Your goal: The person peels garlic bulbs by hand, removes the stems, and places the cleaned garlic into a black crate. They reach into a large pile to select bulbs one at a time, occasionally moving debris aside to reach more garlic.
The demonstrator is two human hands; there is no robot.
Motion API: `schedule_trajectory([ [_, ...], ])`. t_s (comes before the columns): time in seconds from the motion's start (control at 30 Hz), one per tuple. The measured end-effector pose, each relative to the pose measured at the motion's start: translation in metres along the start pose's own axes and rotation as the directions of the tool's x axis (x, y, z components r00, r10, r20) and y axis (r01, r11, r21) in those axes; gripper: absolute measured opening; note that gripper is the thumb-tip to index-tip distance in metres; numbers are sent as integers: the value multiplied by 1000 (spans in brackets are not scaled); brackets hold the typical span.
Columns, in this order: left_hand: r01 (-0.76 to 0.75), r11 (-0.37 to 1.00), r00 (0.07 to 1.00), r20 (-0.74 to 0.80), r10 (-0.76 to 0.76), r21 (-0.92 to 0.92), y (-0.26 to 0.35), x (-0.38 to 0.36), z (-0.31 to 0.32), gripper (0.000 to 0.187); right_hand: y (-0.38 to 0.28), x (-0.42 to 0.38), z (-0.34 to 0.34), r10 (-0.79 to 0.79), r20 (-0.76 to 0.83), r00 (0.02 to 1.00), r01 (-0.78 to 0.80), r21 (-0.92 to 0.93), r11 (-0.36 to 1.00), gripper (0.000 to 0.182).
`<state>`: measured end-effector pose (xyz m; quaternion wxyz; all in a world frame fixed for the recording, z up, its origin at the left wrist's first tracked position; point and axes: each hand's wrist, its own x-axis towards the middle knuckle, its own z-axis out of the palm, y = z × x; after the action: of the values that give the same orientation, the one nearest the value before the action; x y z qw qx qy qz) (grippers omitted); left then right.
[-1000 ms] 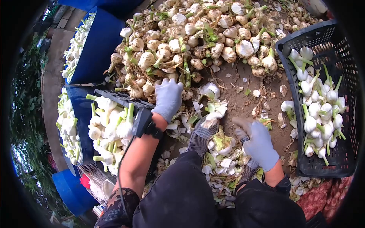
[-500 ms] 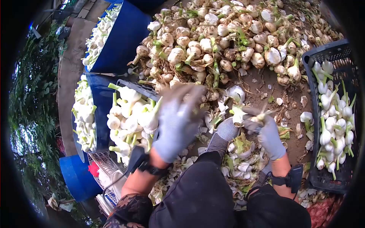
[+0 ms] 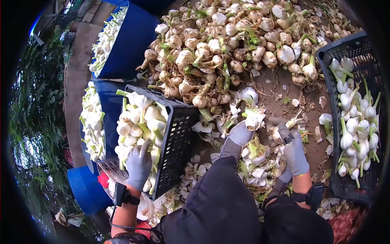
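My left hand (image 3: 139, 166), in a pale grey glove, lies over the peeled white garlic bulbs (image 3: 140, 118) in the black crate (image 3: 175, 140) to my left. Its fingers are stretched out across the bulbs. My right hand (image 3: 295, 151), gloved with brown-soiled fingers, is curled in front of my right foot. A small dark thing (image 3: 287, 139) shows at its fingers; I cannot tell what it is. Just beyond the fingertips is a ragged garlic stem (image 3: 295, 120). A partly peeled garlic bulb (image 3: 254, 118) sits at the toe of my left shoe (image 3: 240, 134).
A large heap of unpeeled garlic (image 3: 219, 49) covers the ground ahead. At right stands another black crate (image 3: 331, 73) with cleaned garlic. Blue tubs (image 3: 132, 44) full of white garlic line the left side. Peelings (image 3: 260, 171) litter the ground around my feet.
My left hand has swung left and down from in front of the garlic heap onto the crate of white bulbs. My right hand stays near the same spot, its fingers slightly shifted.
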<state>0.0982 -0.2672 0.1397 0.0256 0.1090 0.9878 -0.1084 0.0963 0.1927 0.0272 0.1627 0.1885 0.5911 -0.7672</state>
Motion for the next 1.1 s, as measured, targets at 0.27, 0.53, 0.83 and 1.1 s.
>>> schedule_trajectory([
  [0.27, -111, 920, 975, -219, 28, -377, 69, 37, -43, 50, 5, 5, 6, -78, 46, 996, 91, -545, 833, 27],
  [0.53, -374, 367, 850, -157, 503, -852, 272, 160, 3, 64, -2, 11, 6, -582, 1, 813, 556, -299, 776, 33],
  [0.83, 199, -35, 772, 135, 621, -979, 290, 166, 10, 58, -40, 5, -18, 42, -53, 998, -44, -33, 998, 21],
  [1.1, 527, -273, 715, 247, 655, -805, 279, 160, 11, 56, -46, -6, -10, 58, -96, 994, -59, -5, 998, 22],
])
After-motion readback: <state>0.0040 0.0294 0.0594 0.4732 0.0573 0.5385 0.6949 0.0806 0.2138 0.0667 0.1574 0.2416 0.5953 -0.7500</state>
